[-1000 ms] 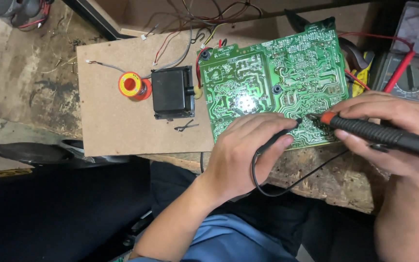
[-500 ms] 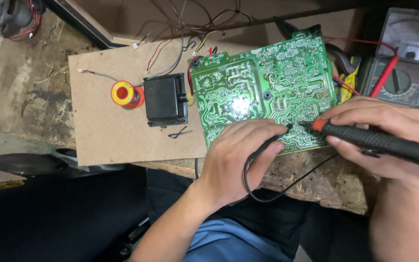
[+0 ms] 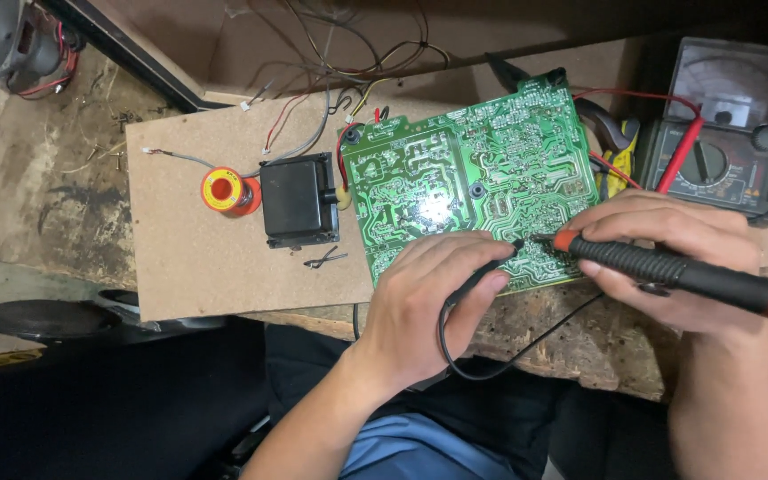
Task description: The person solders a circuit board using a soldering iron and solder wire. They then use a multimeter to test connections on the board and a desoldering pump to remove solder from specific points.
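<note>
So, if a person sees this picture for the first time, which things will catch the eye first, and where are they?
The bright green circuit board in the middle stands out first, lying solder side up on a brown board. Over its lower right edge, the right hand holds a black and red soldering iron, while the left hand pinches a thin black probe towards the same spot. To the left sit a black box and a red and yellow solder spool.

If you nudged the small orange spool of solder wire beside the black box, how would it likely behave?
The small orange spool of solder wire looks round-flanged, so it would probably roll if tipped. Its wound metal suggests heaviness for its size. It seems to stand on end on the brown fibreboard panel, so probably stable.
</note>
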